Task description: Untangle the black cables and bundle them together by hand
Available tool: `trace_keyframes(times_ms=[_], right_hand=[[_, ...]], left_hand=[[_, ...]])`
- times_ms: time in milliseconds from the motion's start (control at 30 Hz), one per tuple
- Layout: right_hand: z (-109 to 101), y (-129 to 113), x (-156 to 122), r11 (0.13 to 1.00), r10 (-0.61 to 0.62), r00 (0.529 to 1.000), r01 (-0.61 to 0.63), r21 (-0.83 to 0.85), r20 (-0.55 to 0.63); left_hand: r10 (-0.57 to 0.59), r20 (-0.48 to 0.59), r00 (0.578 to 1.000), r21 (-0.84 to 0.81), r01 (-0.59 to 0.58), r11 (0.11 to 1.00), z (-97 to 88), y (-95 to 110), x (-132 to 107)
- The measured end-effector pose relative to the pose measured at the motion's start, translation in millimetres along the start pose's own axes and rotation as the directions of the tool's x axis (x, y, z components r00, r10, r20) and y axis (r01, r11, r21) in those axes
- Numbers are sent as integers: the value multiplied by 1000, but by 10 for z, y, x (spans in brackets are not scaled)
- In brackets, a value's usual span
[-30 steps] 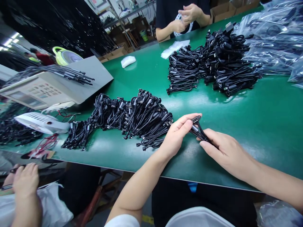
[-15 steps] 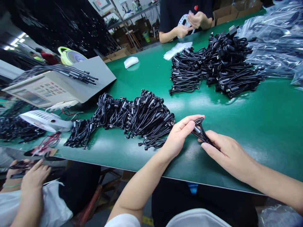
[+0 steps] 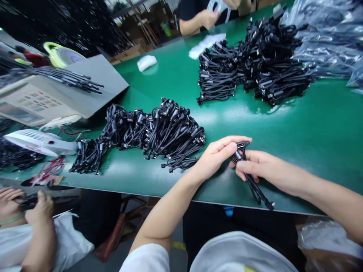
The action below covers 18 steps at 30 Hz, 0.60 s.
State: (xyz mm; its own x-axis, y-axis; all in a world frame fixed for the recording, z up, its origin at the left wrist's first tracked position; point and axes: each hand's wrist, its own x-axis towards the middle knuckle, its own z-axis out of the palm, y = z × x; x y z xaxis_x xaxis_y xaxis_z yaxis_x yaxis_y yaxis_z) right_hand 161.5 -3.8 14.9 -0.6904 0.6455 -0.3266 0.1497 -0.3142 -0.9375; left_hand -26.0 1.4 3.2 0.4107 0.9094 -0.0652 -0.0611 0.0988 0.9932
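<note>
Between my two hands is a folded black cable (image 3: 253, 186) with a flat rectangular connector at its upper end. My left hand (image 3: 217, 155) pinches it close to that connector, thumb on top. Lower down, my right hand (image 3: 256, 165) grips the bundle between thumb and fingers. The cable's loose end with a small plug hangs toward the table's near edge. To the left of my left hand lies a heap of similar bundled cables (image 3: 172, 130) on the green table (image 3: 227, 121).
A second cable pile (image 3: 272, 64) lies farther back, beside clear plastic bags (image 3: 317, 45). A grey instrument box (image 3: 85, 85) and a white fan (image 3: 39, 142) stand at left. One co-worker's hand (image 3: 208, 19) is across the table; another person's hands (image 3: 39, 207) are at lower left.
My right hand has shifted left and up along the cable, closer to my left hand, and the cable's lower end now shows. The view has tilted downward.
</note>
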Motion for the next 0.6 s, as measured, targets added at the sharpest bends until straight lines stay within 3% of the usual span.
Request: trace_keyframes(times_ms=[100, 200, 300, 400, 600], right_hand=[[-49, 23, 42, 993, 23, 999, -19, 116, -34], [-122, -23, 46, 977, -76, 973, 117, 181, -216], [-199, -119, 11, 940, -190, 873, 294, 175, -449], [-256, -162, -27, 920, -232, 781, 370, 129, -580], [-278, -109, -24, 909, -257, 706, 409, 84, -660]], left_hand=[[67, -6, 998, 2, -67, 998, 13, -65, 18], [96, -83, 992, -62, -101, 993, 33, -128, 26], [-11, 58, 998, -119, 18, 993, 78, -116, 6], [-160, 205, 966, -142, 191, 971, 142, -61, -18], [-243, 201, 949, -208, 284, 936, 186, -31, -18]])
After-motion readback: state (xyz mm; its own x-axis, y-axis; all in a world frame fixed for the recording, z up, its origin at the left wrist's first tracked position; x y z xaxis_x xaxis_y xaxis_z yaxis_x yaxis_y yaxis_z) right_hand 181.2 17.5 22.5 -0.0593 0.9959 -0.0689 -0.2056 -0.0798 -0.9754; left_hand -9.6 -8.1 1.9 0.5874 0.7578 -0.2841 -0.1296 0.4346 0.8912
